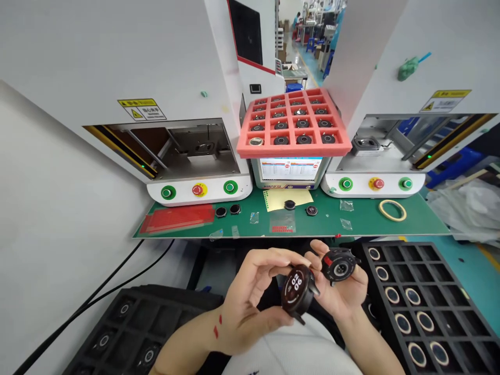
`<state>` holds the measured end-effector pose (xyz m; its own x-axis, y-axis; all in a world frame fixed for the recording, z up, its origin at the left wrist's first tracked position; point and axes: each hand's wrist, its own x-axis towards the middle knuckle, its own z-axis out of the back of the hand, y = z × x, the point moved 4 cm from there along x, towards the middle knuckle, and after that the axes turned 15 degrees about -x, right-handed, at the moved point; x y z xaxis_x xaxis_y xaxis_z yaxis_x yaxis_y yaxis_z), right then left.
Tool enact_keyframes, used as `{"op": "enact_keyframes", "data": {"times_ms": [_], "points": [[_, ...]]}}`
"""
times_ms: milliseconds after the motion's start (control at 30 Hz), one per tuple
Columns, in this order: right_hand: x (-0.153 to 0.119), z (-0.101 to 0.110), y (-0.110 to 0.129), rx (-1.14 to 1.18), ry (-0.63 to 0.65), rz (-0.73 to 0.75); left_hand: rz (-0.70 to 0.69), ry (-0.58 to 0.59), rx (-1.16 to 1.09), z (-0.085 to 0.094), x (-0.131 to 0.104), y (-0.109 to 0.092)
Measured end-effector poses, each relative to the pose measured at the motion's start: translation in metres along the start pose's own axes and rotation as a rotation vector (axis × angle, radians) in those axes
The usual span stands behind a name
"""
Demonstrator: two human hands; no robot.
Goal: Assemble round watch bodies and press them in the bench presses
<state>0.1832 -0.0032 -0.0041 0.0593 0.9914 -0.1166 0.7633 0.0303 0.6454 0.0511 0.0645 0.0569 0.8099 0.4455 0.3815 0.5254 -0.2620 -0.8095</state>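
My left hand (pixel 253 297) grips a round black watch case (pixel 297 289) between thumb and fingers. Its lit or printed face shows "02 06" and is turned up toward me. Close beside it, my right hand (pixel 344 297) holds a second watch case (pixel 339 264), back side up, with a ringed centre and a red strip of tape (pixel 328 259) near its edge. Both cases are in front of the bench edge, over my lap. Two small red pieces stick to my left wrist.
A green bench (pixel 250 224) carries several watch faces, red sheets (pixel 177 219), clear film bits and a tape roll (pixel 392 210). Behind stand two machines with buttons, and a pink foam tray (pixel 292 149) above a monitor (pixel 289 170). Black trays (pixel 441 281) flank me on both sides.
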Motion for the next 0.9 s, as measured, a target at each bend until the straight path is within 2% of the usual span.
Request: {"op": "enact_keyframes", "data": {"times_ms": [67,233,400,767,900], "points": [[0.0,-0.002,0.0,0.037,0.015,-0.018,-0.024,0.026,0.006,0.0,0.0,0.0],[0.001,-0.011,0.005,0.171,0.163,0.002,-0.087,0.093,0.018,0.002,0.003,0.0],[0.001,-0.015,0.006,0.145,0.229,0.061,-0.084,0.093,0.058,0.004,0.003,-0.001],[-0.012,-0.019,0.017,-0.363,0.144,0.505,-0.028,0.049,0.058,0.009,-0.002,0.003],[-0.018,-0.018,0.017,-0.525,0.122,0.603,-0.019,0.037,0.059,0.01,-0.003,0.003]]}}
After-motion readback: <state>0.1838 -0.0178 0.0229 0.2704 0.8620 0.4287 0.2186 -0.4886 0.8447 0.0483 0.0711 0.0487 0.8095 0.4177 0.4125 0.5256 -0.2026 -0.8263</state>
